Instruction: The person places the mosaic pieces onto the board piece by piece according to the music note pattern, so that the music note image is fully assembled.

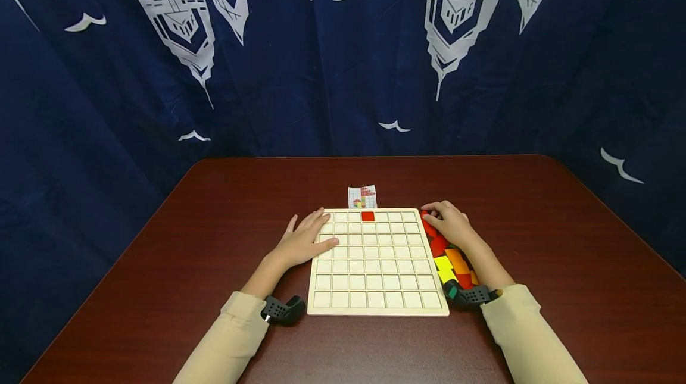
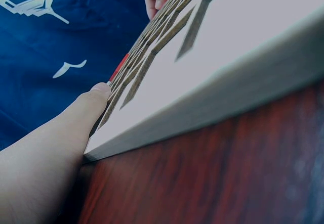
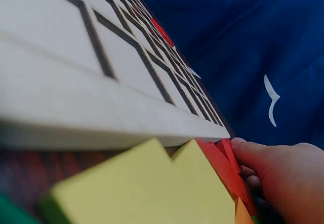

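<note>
A pale wooden grid board (image 1: 377,315) lies on the table, with one red square (image 1: 367,216) in its top row. My left hand (image 1: 305,241) rests on the board's left edge, fingers spread and thumb reaching over the squares. At the far right corner my right hand (image 1: 452,226) pinches a red block (image 3: 229,155) between thumb and curled fingers, just beside the board; the fingertips are partly hidden. Below that hand, along the right edge, lie more red blocks (image 1: 438,246), a stepped yellow block (image 3: 147,188) and orange blocks (image 1: 457,261).
Behind the board lies a small card (image 1: 362,197) printed with a coloured grid pattern. The brown table (image 1: 241,193) extends around the board. A dark blue curtain (image 1: 321,74) with white drawings hangs beyond it. A black wrist camera (image 1: 468,296) sits over the nearest blocks.
</note>
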Available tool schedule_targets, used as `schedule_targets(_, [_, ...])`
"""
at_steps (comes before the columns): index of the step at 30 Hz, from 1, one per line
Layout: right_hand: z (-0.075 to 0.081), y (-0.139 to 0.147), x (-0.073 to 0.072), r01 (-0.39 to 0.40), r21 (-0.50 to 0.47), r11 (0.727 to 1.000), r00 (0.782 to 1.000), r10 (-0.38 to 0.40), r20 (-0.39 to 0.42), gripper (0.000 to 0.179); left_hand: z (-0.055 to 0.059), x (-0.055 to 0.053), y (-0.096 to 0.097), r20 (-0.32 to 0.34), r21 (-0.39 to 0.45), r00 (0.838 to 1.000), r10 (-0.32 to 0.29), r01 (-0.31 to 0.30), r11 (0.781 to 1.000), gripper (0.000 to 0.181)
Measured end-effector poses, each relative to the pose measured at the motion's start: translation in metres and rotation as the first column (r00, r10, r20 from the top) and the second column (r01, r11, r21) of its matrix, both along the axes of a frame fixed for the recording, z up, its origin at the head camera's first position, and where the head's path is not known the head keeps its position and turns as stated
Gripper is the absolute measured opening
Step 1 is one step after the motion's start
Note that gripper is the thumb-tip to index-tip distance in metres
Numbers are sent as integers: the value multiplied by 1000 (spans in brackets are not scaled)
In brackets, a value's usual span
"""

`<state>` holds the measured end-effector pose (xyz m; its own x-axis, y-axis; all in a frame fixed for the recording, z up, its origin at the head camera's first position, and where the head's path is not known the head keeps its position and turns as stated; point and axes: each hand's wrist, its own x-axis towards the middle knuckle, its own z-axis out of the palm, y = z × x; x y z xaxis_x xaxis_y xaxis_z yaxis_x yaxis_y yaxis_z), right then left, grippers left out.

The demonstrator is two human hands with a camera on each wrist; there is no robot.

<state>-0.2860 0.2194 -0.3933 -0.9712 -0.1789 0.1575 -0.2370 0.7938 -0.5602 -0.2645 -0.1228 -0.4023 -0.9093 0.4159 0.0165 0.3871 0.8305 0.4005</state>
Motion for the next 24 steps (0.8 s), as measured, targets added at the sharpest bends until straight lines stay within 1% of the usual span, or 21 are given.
schedule_targets(5, [1,0,1,0,-32,999,1000,1,31,28,-1,0,0,-7,-1,1000,7,-7,1000,74])
schedule_targets(14, [0,-1,-1,13,-120,993,999,-8,40,21,0,1,0,0,2,1000,5,-5,1000,73])
schedule_targets(19, [-1,0,-1,22,-132,991,999,-17,37,16,1,0,0,2,4,1000,0,0,1000,74])
schedule_targets(24, [0,1,0,30,-127,991,999,-24,45,15,1,1,0,4,8,1000,0,0,1000,73])
